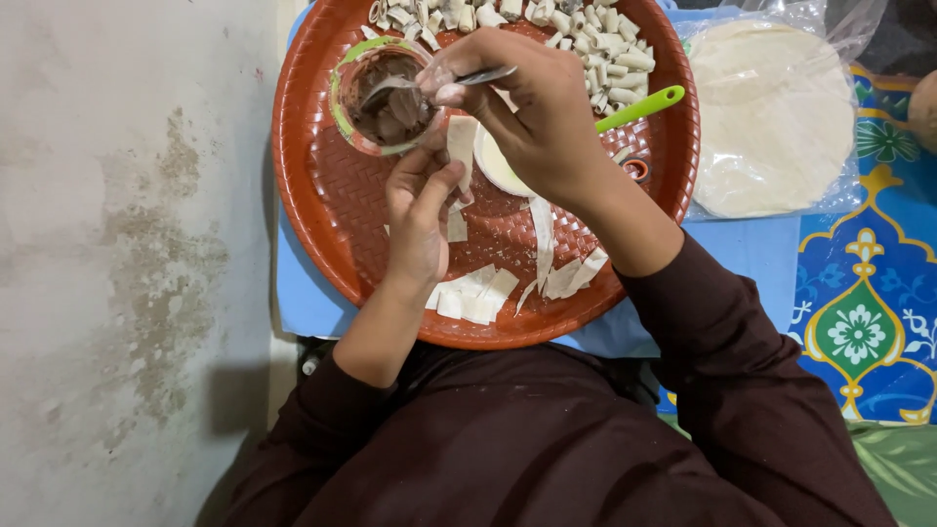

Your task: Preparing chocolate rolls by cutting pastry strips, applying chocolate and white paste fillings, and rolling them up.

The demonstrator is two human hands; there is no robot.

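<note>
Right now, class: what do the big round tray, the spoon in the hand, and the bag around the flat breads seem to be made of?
Tray: likely moulded plastic, reddish brown, woven-pattern relief, slight sheen.
Spoon: probably metal, silvery and reflective.
Bag: thin clear plastic film, crinkled and glinting.

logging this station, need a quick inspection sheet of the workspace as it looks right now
surface: round red woven tray on a blue mat.
job's things: cup of dark filling; dough strip; rolled pieces at the tray's far edge.
clutter: cut dough strips; green-handled tool; bagged flat rounds.
grippers: right hand holds a spoon over the cup; left hand pinches the dough strip.
cables: nothing seen.
surroundings: stained wall; patterned cloth.
</note>
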